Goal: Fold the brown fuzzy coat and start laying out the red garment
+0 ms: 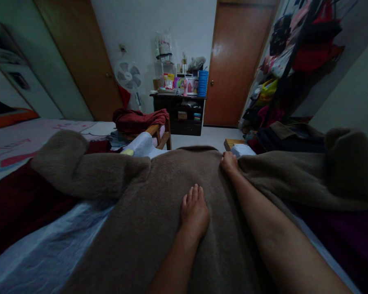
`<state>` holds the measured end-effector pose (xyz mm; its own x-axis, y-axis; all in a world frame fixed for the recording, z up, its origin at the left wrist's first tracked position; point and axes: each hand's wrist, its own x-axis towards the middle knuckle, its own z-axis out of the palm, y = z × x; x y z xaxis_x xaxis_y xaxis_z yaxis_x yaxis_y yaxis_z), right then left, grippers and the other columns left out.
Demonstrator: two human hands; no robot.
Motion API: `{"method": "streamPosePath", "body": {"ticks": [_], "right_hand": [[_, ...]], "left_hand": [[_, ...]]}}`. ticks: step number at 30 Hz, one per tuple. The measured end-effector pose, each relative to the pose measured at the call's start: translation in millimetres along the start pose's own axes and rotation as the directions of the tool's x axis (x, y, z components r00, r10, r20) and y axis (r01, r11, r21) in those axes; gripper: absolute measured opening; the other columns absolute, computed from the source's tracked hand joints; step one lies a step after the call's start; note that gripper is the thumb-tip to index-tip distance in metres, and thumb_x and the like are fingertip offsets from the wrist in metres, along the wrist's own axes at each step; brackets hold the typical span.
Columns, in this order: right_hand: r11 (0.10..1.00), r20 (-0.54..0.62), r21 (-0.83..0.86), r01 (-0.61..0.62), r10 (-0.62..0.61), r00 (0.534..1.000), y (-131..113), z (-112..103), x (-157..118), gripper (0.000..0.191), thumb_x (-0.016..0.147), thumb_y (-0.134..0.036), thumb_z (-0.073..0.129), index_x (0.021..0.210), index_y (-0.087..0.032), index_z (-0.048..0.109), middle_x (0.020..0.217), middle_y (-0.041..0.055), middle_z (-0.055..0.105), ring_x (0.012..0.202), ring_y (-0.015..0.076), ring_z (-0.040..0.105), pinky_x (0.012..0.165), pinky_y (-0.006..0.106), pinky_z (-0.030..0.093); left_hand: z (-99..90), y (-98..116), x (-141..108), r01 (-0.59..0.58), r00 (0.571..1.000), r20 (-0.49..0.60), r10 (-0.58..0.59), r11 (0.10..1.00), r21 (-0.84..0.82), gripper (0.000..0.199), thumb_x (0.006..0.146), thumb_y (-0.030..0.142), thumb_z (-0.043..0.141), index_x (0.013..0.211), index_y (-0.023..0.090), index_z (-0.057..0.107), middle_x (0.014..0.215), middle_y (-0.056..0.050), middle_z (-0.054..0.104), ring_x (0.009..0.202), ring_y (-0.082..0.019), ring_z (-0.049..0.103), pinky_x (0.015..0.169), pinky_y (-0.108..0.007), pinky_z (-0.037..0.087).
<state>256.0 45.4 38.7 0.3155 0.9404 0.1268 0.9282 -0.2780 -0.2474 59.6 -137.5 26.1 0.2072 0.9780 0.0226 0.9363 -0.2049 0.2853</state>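
A brown fleecy coat point(147, 220) lies spread out before me. Its left-hand sleeve point(101, 173) and right-hand sleeve point(294, 171) stretch out to the sides, each folded over near its end. My left hand point(195, 210) rests flat on the middle of the coat, fingers extended forward and held fairly close together. Farther off, my right hand point(229, 162) is curled over the coat's shoulder edge, close to the collar point(199, 148), and grips the fabric there. The fingertips of that hand are partly hidden.
Beneath the coat is a pale blue sheet point(76, 228). Dark red cloth point(27, 204) lies at left, purple cloth point(349, 237) at right. Beyond stand a wooden chair point(164, 136) with a maroon garment, a dark cabinet point(174, 118) and a fan point(129, 76). Folded clothes point(288, 136) sit at right.
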Motion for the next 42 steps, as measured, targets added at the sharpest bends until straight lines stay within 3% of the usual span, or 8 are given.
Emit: {"method": "streamPosePath", "body": {"ticks": [7, 12, 16, 21, 28, 34, 39, 42], "right_hand": [[0.998, 0.107, 0.041, -0.057, 0.052, 0.993, -7.1, 2.8, 37.1, 0.043, 0.099, -0.033, 0.032, 0.116, -0.014, 0.066, 0.121, 0.0153, 0.065, 0.112, 0.024, 0.06, 0.088, 0.03, 0.045], [0.989, 0.135, 0.017, -0.144, 0.14, 0.981, -9.0, 4.1, 44.3, 0.043, 0.093, -0.041, 0.051, 0.113, -0.007, 0.068, 0.117, 0.0221, 0.065, 0.11, 0.0293, 0.062, 0.087, 0.034, 0.048], [0.986, 0.13, -0.002, -0.165, 0.163, 0.978, -11.4, 0.2, 43.7, 0.041, 0.088, -0.036, 0.061, 0.116, -0.007, 0.067, 0.118, 0.0232, 0.064, 0.111, 0.0317, 0.061, 0.086, 0.038, 0.049], [0.992, 0.104, -0.005, -0.127, 0.127, 0.986, -16.0, -5.9, 42.0, 0.035, 0.09, -0.023, 0.053, 0.118, -0.007, 0.066, 0.12, 0.0246, 0.062, 0.109, 0.0308, 0.061, 0.087, 0.038, 0.047], [0.998, -0.014, 0.008, -0.069, 0.069, 0.998, -12.9, 3.4, 20.4, 0.046, 0.095, -0.012, 0.023, 0.128, -0.01, 0.054, 0.129, 0.02, 0.054, 0.113, 0.0259, 0.056, 0.092, 0.034, 0.041], [0.999, -0.024, -0.011, -0.042, 0.042, 0.999, -14.9, 9.1, -11.7, 0.045, 0.092, -0.015, 0.035, 0.136, -0.009, 0.043, 0.139, 0.02, 0.045, 0.125, 0.0281, 0.046, 0.099, 0.036, 0.037], [0.999, 0.039, -0.034, 0.003, -0.001, 0.999, -8.1, 7.4, -49.7, 0.043, 0.096, -0.036, 0.039, 0.129, -0.012, 0.051, 0.135, 0.0174, 0.051, 0.129, 0.0279, 0.043, 0.107, 0.038, 0.031], [0.998, 0.081, -0.047, -0.031, 0.035, 0.996, -3.4, 0.3, -63.8, 0.047, 0.095, -0.04, 0.042, 0.128, -0.009, 0.053, 0.135, 0.0195, 0.05, 0.13, 0.0286, 0.042, 0.107, 0.038, 0.032]], "left_hand": [[3.3, 1.7, 0.4, 0.002, 1.0, -0.019, -0.002, 1.0, -0.01, 0.057, 0.091, 0.018, 0.032, 0.148, 0.016, 0.036, 0.157, -0.009, 0.029, 0.144, -0.025, 0.027, 0.116, -0.044, 0.025], [2.8, 2.3, -0.2, 0.006, 1.0, -0.02, -0.006, 1.0, -0.015, 0.056, 0.091, 0.018, 0.032, 0.147, 0.015, 0.037, 0.157, -0.009, 0.03, 0.143, -0.026, 0.029, 0.116, -0.045, 0.027], [3.2, 2.3, 0.3, 0.008, 1.0, -0.018, -0.008, 1.0, -0.024, 0.057, 0.091, 0.017, 0.032, 0.147, 0.017, 0.037, 0.156, -0.008, 0.03, 0.143, -0.025, 0.029, 0.115, -0.045, 0.027], [1.5, 2.1, 0.0, 0.015, 1.0, 0.002, -0.015, 0.999, -0.032, 0.057, 0.091, 0.018, 0.032, 0.148, 0.015, 0.036, 0.157, -0.009, 0.028, 0.144, -0.025, 0.027, 0.116, -0.044, 0.026], [0.2, 0.7, -1.0, 0.001, 1.0, -0.003, -0.001, 0.999, -0.038, 0.057, 0.091, 0.02, 0.034, 0.148, 0.015, 0.035, 0.157, -0.008, 0.029, 0.144, -0.024, 0.027, 0.117, -0.042, 0.025], [0.2, 0.8, -0.3, 0.001, 1.0, 0.005, -0.001, 0.999, -0.035, 0.057, 0.092, 0.02, 0.033, 0.148, 0.014, 0.035, 0.157, -0.008, 0.028, 0.144, -0.024, 0.027, 0.117, -0.042, 0.025], [2.1, -0.3, 0.1, -0.009, 1.0, -0.008, 0.009, 1.0, -0.009, 0.056, 0.093, 0.02, 0.033, 0.148, 0.014, 0.034, 0.157, -0.009, 0.028, 0.144, -0.024, 0.028, 0.116, -0.043, 0.026], [2.9, -1.0, 1.2, -0.016, 1.0, -0.024, 0.016, 1.0, 0.003, 0.055, 0.093, 0.021, 0.034, 0.147, 0.016, 0.036, 0.157, -0.009, 0.03, 0.143, -0.023, 0.029, 0.116, -0.041, 0.026]]}}
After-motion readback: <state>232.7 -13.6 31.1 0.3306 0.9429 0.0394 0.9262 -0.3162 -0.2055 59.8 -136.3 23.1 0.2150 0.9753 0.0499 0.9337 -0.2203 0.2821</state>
